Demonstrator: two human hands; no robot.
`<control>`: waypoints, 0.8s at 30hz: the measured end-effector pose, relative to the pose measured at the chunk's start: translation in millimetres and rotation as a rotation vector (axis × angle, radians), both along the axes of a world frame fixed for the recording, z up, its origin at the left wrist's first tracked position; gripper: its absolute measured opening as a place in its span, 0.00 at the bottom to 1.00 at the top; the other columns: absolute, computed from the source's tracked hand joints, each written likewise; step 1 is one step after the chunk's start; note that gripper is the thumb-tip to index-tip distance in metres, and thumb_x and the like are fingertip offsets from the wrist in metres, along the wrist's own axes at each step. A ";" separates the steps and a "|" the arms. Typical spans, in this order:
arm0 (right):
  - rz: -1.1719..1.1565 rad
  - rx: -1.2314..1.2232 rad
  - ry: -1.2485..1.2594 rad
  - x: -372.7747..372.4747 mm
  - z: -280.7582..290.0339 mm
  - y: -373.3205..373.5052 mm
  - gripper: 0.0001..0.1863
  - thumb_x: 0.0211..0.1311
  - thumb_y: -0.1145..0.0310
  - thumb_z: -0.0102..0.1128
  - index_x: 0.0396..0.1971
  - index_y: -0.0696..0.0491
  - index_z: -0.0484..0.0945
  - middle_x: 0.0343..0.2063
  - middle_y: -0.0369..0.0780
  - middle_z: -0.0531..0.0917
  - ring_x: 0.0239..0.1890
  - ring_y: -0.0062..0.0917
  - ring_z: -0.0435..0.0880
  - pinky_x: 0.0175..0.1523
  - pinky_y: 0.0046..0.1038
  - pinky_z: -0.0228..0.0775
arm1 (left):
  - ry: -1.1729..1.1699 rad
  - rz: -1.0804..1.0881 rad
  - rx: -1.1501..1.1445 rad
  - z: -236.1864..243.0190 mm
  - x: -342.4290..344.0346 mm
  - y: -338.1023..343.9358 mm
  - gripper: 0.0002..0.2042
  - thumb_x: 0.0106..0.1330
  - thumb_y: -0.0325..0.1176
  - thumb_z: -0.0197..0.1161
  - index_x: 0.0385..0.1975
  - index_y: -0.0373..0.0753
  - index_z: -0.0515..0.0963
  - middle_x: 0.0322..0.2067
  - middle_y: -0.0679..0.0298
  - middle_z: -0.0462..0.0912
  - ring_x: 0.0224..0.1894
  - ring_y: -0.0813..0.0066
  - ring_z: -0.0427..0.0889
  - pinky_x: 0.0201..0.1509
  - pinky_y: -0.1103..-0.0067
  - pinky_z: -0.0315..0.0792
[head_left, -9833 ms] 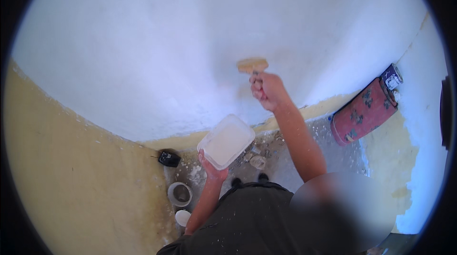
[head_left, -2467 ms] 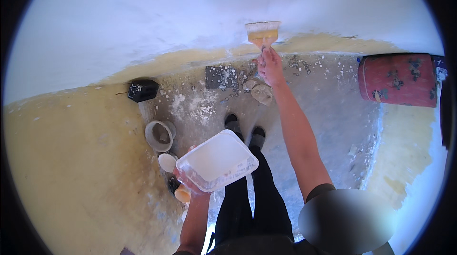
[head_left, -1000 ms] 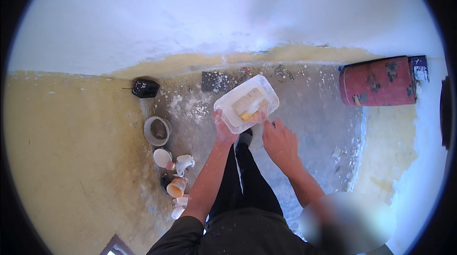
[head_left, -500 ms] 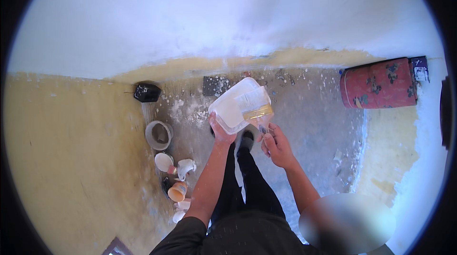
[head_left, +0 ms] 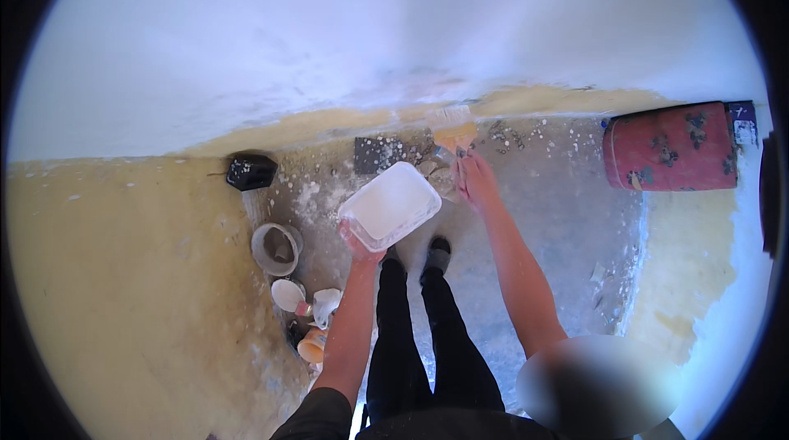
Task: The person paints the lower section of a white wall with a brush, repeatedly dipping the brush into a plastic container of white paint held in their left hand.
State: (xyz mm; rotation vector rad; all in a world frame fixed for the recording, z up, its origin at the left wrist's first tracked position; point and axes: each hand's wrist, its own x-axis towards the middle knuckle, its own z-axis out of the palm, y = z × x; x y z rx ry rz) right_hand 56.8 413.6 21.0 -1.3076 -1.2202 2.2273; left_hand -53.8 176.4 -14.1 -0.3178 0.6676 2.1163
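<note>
My left hand (head_left: 360,243) grips a white rectangular plastic tub (head_left: 389,203) with white paint inside. My right hand (head_left: 474,179), fingers closed round the handle, holds a wide paintbrush (head_left: 452,129) with pale bristles and a yellowish band, raised beyond the tub's right. The bristles are in front of the lower strip of the wall (head_left: 394,21), white above and yellow along its base; I cannot tell whether they touch it.
The paint-spattered floor (head_left: 534,243) holds a black jug (head_left: 251,171), a grey bucket (head_left: 267,249) and several small containers (head_left: 289,296) along the yellow left wall (head_left: 131,276). A red patterned roll (head_left: 666,148) lies at the right. My feet are below the tub.
The brush was in the tub a second ago; my right hand has moved it up and away toward the wall. The tub in my left hand has moved slightly down and left.
</note>
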 end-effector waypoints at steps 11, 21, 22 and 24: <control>-0.120 -0.151 -0.109 -88.0 -55.5 69.8 0.07 0.64 0.66 0.49 0.32 0.54 0.69 0.20 0.34 0.70 0.14 0.14 0.62 0.14 0.19 0.49 | -0.137 -0.031 0.102 -25.6 11.0 -67.5 0.41 0.56 0.67 0.49 0.64 0.45 0.61 0.60 0.58 0.68 0.61 0.51 0.68 0.59 0.47 0.65; -0.136 -0.015 0.004 -80.5 189.8 49.1 0.05 0.64 0.70 0.46 0.33 0.55 0.70 0.20 0.33 0.70 0.12 0.12 0.61 0.12 0.15 0.48 | -0.066 -0.004 0.017 -2.5 24.7 -69.4 0.45 0.55 0.72 0.47 0.66 0.45 0.58 0.61 0.58 0.66 0.61 0.51 0.67 0.59 0.47 0.65; -0.126 0.037 -0.009 -75.5 208.7 37.7 0.06 0.64 0.69 0.46 0.35 0.55 0.70 0.20 0.33 0.70 0.12 0.12 0.61 0.12 0.15 0.49 | -0.049 -0.008 0.026 1.8 26.2 -68.3 0.45 0.54 0.73 0.47 0.66 0.45 0.58 0.61 0.58 0.66 0.61 0.51 0.67 0.59 0.47 0.65; -0.103 0.134 -0.032 -66.7 230.8 17.0 0.08 0.66 0.68 0.45 0.40 0.55 0.71 0.20 0.33 0.71 0.12 0.11 0.62 0.12 0.14 0.50 | -0.057 0.003 -0.010 9.5 29.5 -68.5 0.43 0.56 0.70 0.47 0.65 0.44 0.60 0.61 0.58 0.67 0.61 0.51 0.68 0.59 0.47 0.65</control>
